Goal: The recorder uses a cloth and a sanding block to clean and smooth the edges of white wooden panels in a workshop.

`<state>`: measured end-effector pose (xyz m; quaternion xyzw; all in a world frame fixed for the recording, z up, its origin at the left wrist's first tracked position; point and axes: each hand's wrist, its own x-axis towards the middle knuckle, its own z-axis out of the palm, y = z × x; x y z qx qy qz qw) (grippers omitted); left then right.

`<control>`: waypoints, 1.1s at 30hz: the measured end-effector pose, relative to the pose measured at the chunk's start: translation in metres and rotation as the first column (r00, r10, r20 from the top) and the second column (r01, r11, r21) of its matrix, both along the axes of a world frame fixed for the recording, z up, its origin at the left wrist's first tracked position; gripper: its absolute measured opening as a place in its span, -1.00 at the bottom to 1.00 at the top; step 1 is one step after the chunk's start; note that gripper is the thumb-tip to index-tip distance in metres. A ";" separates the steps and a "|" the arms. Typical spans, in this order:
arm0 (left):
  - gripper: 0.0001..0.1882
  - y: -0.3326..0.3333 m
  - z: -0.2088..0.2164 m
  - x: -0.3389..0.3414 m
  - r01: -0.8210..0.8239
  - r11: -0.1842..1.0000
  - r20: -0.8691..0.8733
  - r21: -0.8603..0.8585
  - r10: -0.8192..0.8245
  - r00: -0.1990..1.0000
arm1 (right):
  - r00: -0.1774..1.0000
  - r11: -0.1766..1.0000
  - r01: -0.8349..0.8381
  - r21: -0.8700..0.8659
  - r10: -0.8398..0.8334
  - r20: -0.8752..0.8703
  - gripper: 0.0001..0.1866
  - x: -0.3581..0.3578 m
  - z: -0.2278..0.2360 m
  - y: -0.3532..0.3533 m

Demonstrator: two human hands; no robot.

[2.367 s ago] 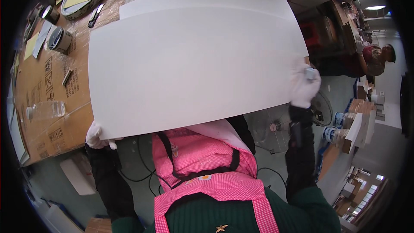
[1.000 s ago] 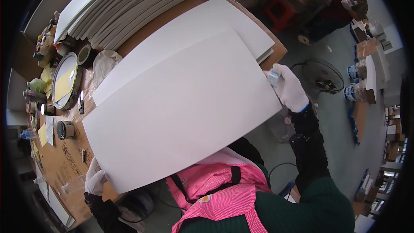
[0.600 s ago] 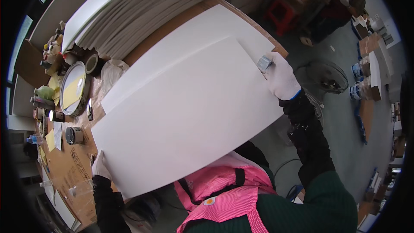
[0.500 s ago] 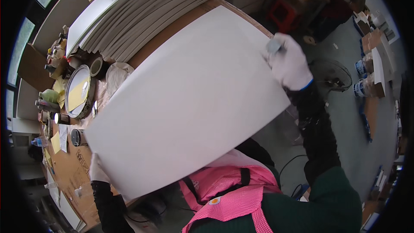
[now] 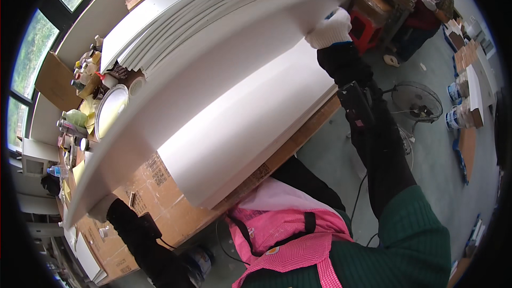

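A large white panel (image 5: 213, 56), smeared by motion, is tipped up on its long edge across the table. My left hand (image 5: 101, 208), in a pale glove, is closed on its near left end. At the far right end, my right hand (image 5: 332, 29), in a white knit glove, grips the same panel. A small bluish-grey piece shows by the right fingers; its kind is unclear. Below the raised panel, a second white panel (image 5: 256, 133) lies flat along the front of the cardboard-covered table (image 5: 154, 192). The fingers of both hands are partly hidden.
A stack of white panels (image 5: 176, 16) stands at the back. Bottles (image 5: 85, 69) and a round lid (image 5: 112, 106) crowd the left side. To the right are a floor fan (image 5: 417, 101), a red stool (image 5: 365, 31) and another person (image 5: 426, 10).
The panel has gone from lying broad side up to tipped up on edge, farther from me. My right hand has moved away and left, my left hand slightly left. The lower panel now shows.
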<state>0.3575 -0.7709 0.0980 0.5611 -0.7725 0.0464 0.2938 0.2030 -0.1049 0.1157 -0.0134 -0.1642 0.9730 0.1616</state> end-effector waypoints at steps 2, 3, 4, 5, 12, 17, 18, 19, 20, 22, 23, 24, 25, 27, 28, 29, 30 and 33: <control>-0.43 -0.048 -0.034 0.016 0.442 0.895 -0.444 -0.057 -0.419 0.792 | 0.991 0.989 -0.117 -0.093 0.110 -0.074 -0.66 -0.005 -0.021 -0.001; -0.35 -0.046 -0.039 0.012 0.625 0.765 -0.615 -0.153 -0.569 0.546 | 0.986 0.982 -0.149 -0.112 0.139 -0.091 -0.66 -0.003 -0.033 0.003; -0.35 -0.042 -0.045 0.008 0.632 0.760 -0.619 -0.152 -0.572 0.538 | 0.980 0.975 -0.179 -0.129 0.166 -0.107 -0.65 0.000 -0.044 0.008; -0.39 -0.014 -0.048 0.000 0.956 0.103 -0.866 -0.276 -0.459 -0.200 | 0.977 0.972 -0.194 -0.132 0.179 -0.115 -0.64 0.005 -0.055 0.016; -0.47 0.036 -0.064 0.013 0.791 -0.083 -0.795 -0.606 0.051 -0.604 | 0.992 0.975 0.090 0.204 -0.106 0.069 -0.61 0.046 -0.050 -0.025; -0.52 0.065 -0.091 0.013 0.561 0.070 -0.560 -0.825 0.037 -0.828 | 0.972 0.880 0.194 0.434 -0.232 0.035 -0.70 0.053 -0.073 -0.031; -0.53 0.066 -0.095 0.016 0.557 0.077 -0.558 -0.827 0.014 -0.830 | 0.972 0.879 0.192 0.436 -0.231 0.037 -0.70 0.054 -0.073 -0.029; -0.54 0.067 -0.097 0.022 0.605 0.080 -0.606 -0.792 0.012 -0.795 | 0.984 0.943 0.118 0.312 -0.152 0.090 -0.70 0.055 -0.072 -0.027; -0.55 0.072 -0.102 0.023 0.629 0.092 -0.631 -0.772 0.013 -0.776 | 0.989 0.983 0.045 0.181 -0.070 0.134 -0.69 0.057 -0.072 -0.023; -0.56 0.075 -0.113 0.029 0.689 0.090 -0.689 -0.719 0.028 -0.724 | 0.996 0.934 0.053 0.353 -0.026 -0.081 -0.66 0.055 -0.080 -0.022; -0.57 0.074 -0.118 0.034 0.730 0.086 -0.730 -0.678 0.036 -0.683 | 0.992 0.938 0.126 0.324 -0.113 -0.057 -0.73 0.058 -0.085 -0.025; -0.56 0.070 -0.124 0.042 0.767 0.075 -0.766 -0.637 0.046 -0.641 | 0.980 0.935 0.198 0.294 -0.198 -0.029 -0.79 0.062 -0.083 -0.030; -0.56 0.063 -0.127 0.051 0.828 0.062 -0.826 -0.557 0.058 -0.560 | 0.981 0.936 0.193 0.295 -0.194 -0.027 -0.79 0.064 -0.082 -0.027; -0.54 0.041 -0.132 0.076 0.940 0.016 -0.936 -0.341 0.084 -0.341 | 0.997 0.944 0.082 0.319 -0.080 -0.021 -0.91 0.072 -0.078 -0.016; -0.53 0.025 -0.133 0.096 0.976 -0.011 -0.972 -0.218 0.093 -0.216 | 0.997 0.947 0.072 0.313 -0.070 -0.019 -0.91 0.074 -0.077 -0.021; -0.52 0.006 -0.131 0.119 0.996 -0.033 -0.992 -0.088 0.092 -0.085 | 0.994 0.899 0.099 0.427 -0.113 0.007 -0.78 0.076 -0.075 -0.029; -0.50 -0.011 -0.130 0.141 0.996 -0.075 -0.994 0.038 0.100 0.045 | 0.984 0.828 0.135 0.544 -0.174 0.021 -0.66 0.081 -0.071 -0.029; -0.44 -0.041 -0.126 0.185 0.901 -0.213 -0.915 0.377 0.063 0.398 | 0.907 0.627 0.199 0.753 -0.408 0.100 -0.70 0.084 -0.089 -0.030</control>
